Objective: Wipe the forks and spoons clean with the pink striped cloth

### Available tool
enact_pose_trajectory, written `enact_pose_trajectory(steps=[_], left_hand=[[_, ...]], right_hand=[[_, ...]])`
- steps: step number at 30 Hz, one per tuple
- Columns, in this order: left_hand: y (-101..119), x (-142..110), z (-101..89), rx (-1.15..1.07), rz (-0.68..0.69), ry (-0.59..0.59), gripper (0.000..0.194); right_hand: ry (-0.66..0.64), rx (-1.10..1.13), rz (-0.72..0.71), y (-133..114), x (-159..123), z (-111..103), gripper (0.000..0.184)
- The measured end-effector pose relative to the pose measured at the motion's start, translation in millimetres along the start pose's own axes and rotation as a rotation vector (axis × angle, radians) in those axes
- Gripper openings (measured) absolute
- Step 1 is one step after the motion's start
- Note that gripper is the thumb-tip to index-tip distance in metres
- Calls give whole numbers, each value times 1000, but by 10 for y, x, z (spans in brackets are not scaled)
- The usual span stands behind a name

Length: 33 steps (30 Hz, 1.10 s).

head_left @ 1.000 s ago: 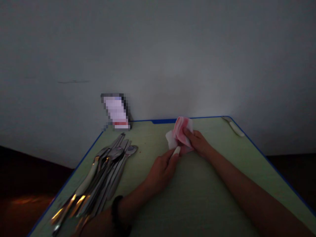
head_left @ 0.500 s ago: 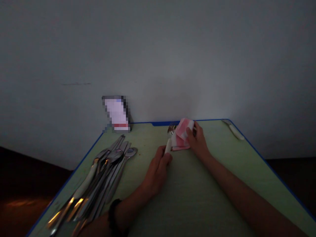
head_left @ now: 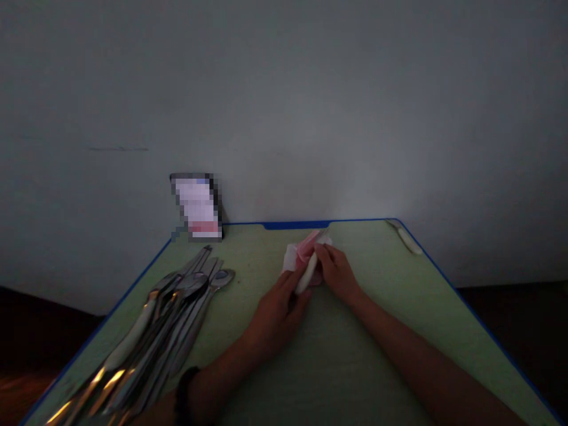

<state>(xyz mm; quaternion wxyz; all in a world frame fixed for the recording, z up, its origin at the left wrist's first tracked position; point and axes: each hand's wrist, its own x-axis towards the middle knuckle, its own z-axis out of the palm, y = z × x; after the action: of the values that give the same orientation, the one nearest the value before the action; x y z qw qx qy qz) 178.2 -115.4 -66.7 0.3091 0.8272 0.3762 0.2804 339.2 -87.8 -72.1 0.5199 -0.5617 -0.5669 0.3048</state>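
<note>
Both forearms angled inward over the table (head_left: 337, 370)! Low on the handle, the left hand (head_left: 276, 310) gripped a white-handled utensil (head_left: 305, 278), slanted near the far edge, while the right hand (head_left: 338, 272) pinched the pink-and-white cloth (head_left: 290, 257) beside its neck.

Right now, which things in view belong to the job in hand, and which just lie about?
In the job:
white-handled utensil (left hand)
pink-and-white cloth (right hand)

Apparently lying about:
cutlery pile with spoons, possibly related
another white-handled utensil
phone
</note>
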Motion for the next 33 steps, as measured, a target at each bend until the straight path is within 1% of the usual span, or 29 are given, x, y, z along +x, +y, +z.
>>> enact_pose_trajectory(steps=[2, 3, 4, 5, 6, 7, 8, 10, 12, 13, 14, 16, 18, 20, 22, 27, 29, 31, 33], left_hand=[[21, -2, -13, 24, 19, -23, 36], [31, -4, -19, 45, 34, -51, 31], [41, -7, -23, 67, 39, -46, 28], [48, -10, -25, 83, 50, -50, 26], [54, -13, -24, 98, 58, -56, 25], [59, -16, -23, 113, 62, -63, 23], [62, -18, -21, 126, 65, -76, 22], [68, -18, -20, 143, 65, -105, 20], [68, -14, -21, 148, 58, -119, 18], [67, -11, -22, 146, 55, -120, 18], [65, -8, -23, 144, 53, -120, 18], [58, -5, -22, 140, 54, -120, 18], [54, -4, -19, 141, 58, -125, 18], [55, -5, -16, 150, 59, -131, 18], [61, -7, -15, 161, 62, -137, 18], [73, -9, -18, 157, 57, -135, 18], [72, -6, -20, 152, 56, -139, 18], [68, -4, -21, 146, 63, -140, 18], [64, -3, -20, 145, 70, -146, 18]], right_hand=[[130, 58, 31, 27, 88, -67, 35], [147, 123, 53, 34, 146, -132, 35], [155, 190, 67, 34, 207, -223, 36], [152, 216, 74, 30, 269, -337, 37], [177, 185, 76, 25, 326, -471, 37], [208, 90, 85, 23, 376, -620, 35], [201, -54, 99, 27, 416, -774, 32], [146, -412, 125, 65, 465, -1058, 26], [131, -765, 106, 144, 480, -1261, 17], [111, -873, 119, 192, 478, -1324, 18], [103, -934, 146, 240, 474, -1363, 26], [122, -982, 211, 327, 464, -1394, 43], [170, -977, 275, 386, 457, -1404, 51], [220, -970, 321, 417, 451, -1426, 52], [242, -973, 346, 424, 447, -1465, 53], [218, -1030, 359, 392, 449, -1625, 46], [221, -1082, 360, 369, 451, -1733, 48], [196, -1125, 392, 346, 449, -1848, 50], [61, -1121, 455, 334, 438, -1928, 39]])
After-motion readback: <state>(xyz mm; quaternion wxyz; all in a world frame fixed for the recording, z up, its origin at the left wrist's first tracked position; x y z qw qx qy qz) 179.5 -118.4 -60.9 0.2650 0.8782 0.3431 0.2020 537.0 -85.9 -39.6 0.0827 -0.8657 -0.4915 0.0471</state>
